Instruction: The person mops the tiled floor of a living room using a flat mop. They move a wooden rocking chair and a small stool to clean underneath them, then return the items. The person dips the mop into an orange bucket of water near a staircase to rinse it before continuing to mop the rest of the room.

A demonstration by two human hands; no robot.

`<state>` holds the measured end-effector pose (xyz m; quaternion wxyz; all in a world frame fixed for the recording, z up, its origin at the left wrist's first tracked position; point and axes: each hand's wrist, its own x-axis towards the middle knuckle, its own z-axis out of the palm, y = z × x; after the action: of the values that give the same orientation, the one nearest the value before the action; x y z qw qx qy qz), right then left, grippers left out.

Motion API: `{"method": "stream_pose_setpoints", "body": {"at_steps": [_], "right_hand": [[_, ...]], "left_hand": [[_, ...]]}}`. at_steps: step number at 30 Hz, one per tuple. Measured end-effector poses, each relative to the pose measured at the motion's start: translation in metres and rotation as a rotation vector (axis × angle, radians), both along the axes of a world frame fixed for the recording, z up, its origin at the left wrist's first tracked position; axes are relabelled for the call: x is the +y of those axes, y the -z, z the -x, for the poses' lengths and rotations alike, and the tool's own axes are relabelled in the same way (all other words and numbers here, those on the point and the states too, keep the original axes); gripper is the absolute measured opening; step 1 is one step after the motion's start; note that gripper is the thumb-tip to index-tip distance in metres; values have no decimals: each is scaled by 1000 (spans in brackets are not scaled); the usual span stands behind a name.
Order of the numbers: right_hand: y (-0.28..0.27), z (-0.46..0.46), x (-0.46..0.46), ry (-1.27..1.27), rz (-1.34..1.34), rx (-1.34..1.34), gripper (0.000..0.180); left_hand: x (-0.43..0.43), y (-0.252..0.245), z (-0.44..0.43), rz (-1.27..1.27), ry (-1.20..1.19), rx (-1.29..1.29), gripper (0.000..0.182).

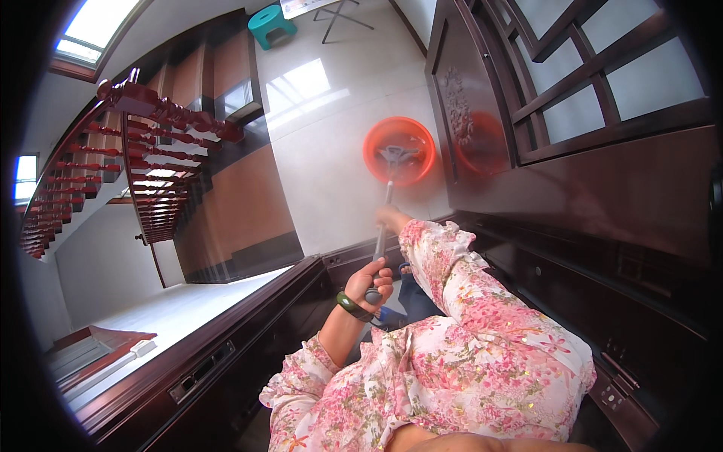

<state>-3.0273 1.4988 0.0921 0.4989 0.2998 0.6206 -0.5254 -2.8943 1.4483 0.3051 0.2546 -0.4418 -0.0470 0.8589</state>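
Both my hands grip the long pole of a mop (pixel 382 242). My left hand (pixel 368 283), with a dark green bangle at the wrist, is closed around the grey grip near the rounded end. Farther along the pole, my right hand (pixel 392 219) is wrapped around it, slightly blurred. The pole runs away from me to a grey mop head (pixel 397 153), which is inside a round orange-red plastic basin (pixel 370 148) on the tiled floor. The basin seems to hold water; the underside of the mop head cannot be seen.
Dark wooden door panels (pixel 621 186) stand at the right, and another (pixel 226 350) at the lower left. A staircase with a red wooden balustrade (pixel 164 113) is at the left. A teal plastic stool (pixel 271 24) and a folding stand (pixel 334 20) are beyond the basin.
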Motion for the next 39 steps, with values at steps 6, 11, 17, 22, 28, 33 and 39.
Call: {"method": "stream_pose_setpoints", "body": {"at_steps": [6, 11, 17, 22, 28, 33, 39], "right_hand": [[17, 1, 16, 4, 175, -22, 13], [42, -18, 19, -163, 85, 68, 9], [73, -75, 22, -390, -182, 132, 15], [67, -110, 33, -522, -119, 57, 17], [53, -156, 30, -464, -246, -16, 14], [26, -181, 21, -271, -290, -79, 17], [-6, -191, 25, -138, -206, -51, 19]], "left_hand": [[5, 7, 2, 27, -12, 30, 16], [8, 23, -28, -107, -67, -10, 16], [34, 32, -93, -32, -157, -12, 16], [42, 27, -137, -72, -157, -43, 26], [47, 10, -176, -143, -181, -47, 28], [37, -6, -195, -181, -219, -47, 25], [32, -15, -202, -158, -261, -47, 20]]}}
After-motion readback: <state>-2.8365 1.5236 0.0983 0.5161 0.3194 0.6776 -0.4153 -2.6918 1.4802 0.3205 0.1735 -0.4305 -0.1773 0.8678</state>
